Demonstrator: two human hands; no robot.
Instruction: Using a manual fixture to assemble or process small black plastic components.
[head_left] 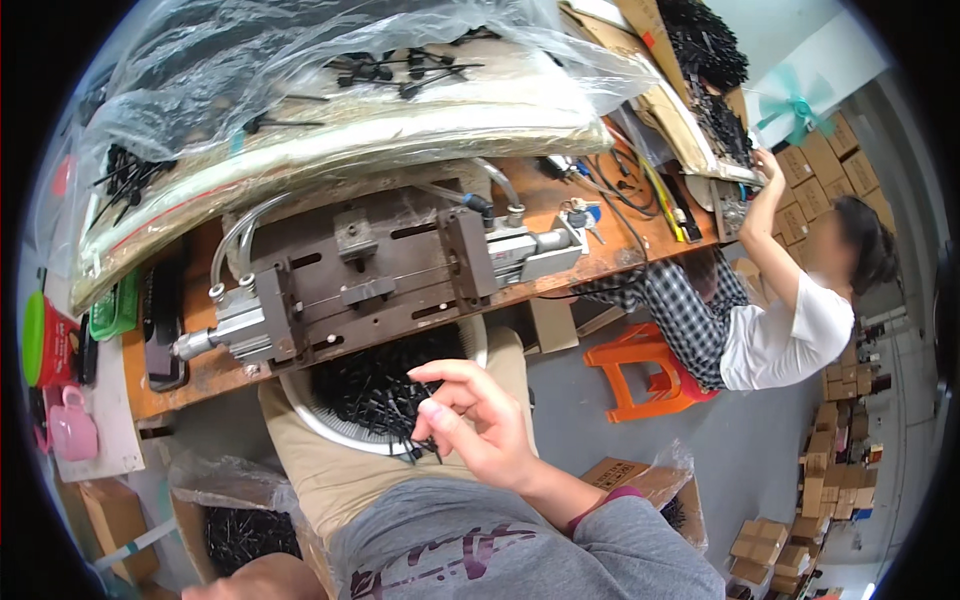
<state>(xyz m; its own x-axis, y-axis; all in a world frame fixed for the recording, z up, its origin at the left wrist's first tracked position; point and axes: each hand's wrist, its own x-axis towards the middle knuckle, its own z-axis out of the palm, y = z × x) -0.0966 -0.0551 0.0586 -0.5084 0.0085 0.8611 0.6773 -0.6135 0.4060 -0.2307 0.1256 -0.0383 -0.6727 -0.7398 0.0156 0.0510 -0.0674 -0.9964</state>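
Note:
My right hand hovers over the near right side of a round white basket between my thighs. Its fingers are loosely bent, with the index finger apart from the thumb, and nothing shows between them. Thin black plastic pieces with stems fill the basket; several poke over its near rim, just below my fingertips. Bare skin of my left arm or hand shows at the lower left edge, near a carton of similar black pieces. Its fingers cannot be made out.
A metal clamping fixture with air cylinders sits on the wooden bench ahead. Behind it, plastic film covers a padded surface with black pieces. Another person sits at right on an orange stool. An open carton stands beside me.

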